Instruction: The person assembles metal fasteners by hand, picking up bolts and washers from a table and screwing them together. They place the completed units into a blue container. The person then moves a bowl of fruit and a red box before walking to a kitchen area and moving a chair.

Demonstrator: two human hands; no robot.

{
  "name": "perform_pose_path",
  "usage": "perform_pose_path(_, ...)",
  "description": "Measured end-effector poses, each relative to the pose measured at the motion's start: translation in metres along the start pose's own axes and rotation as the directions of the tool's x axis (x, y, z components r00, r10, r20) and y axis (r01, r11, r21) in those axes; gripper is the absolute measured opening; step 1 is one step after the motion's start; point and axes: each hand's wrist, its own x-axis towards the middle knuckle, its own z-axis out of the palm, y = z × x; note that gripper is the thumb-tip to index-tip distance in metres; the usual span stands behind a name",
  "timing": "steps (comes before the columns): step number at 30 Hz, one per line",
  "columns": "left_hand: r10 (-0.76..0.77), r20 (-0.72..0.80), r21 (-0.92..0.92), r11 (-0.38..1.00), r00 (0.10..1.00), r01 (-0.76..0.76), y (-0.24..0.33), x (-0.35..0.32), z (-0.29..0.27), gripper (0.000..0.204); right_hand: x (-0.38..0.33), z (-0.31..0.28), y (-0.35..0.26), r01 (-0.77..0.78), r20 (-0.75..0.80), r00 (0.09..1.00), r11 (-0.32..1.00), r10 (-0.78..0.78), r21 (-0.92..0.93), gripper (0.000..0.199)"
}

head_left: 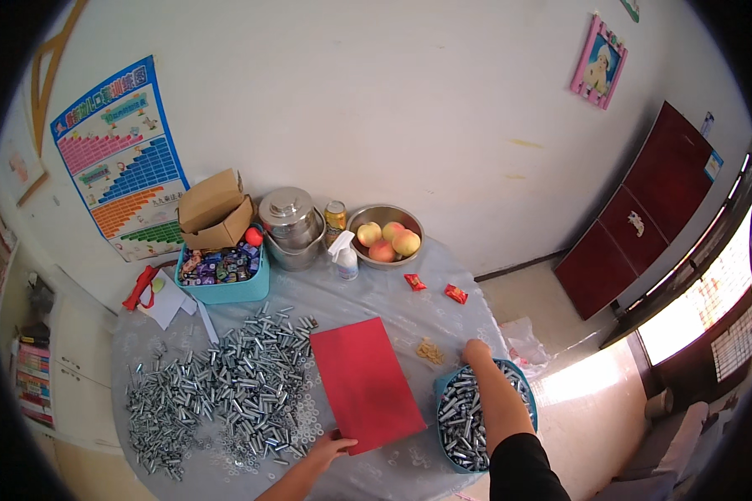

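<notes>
The left grip (334, 444) is clamped on the near edge of a red sheet (368, 386); the right grip (476, 352) is at the far rim of a teal basket (439, 389), fingers open or closed I cannot tell. The grey worktop (470, 319) carries a wide metal heap (246, 376) at left. The sheet lies between heap and basket, which is filled with metal cylinders (464, 417). Small beige pieces (429, 351) lie near the right grip.

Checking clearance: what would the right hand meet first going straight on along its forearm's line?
Likely the nearer small, shiny red packet, though the right hand may pass above; depth is unclear.
</notes>
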Motion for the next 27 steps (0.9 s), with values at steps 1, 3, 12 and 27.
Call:
perform_pose_path(1,-0.029,-0.026,0.044,0.999,0.999,0.031,0.002,-0.002,0.001,0.06,0.004,0.005,0.001,0.014,-0.017,1.0,1.0,-0.013,0.022,0.031)
perform_pose_path(3,-0.007,-0.029,0.075,0.997,1.0,0.009,-0.007,0.007,-0.005,0.06,0.013,0.014,0.001,0.079,-0.084,0.994,0.995,-0.074,0.058,0.031)
perform_pose_path(12,0.285,-0.229,0.187,0.951,0.931,-0.245,-0.025,0.016,-0.007,0.077,-0.133,-0.025,-0.166,0.495,-0.213,0.792,0.399,-0.572,0.772,0.033)
perform_pose_path(27,0.581,-0.258,0.425,0.786,0.772,-0.449,-0.007,-0.002,-0.027,0.067,-0.223,-0.016,-0.13,0.715,-0.589,0.678,0.21,-0.44,0.667,0.026)
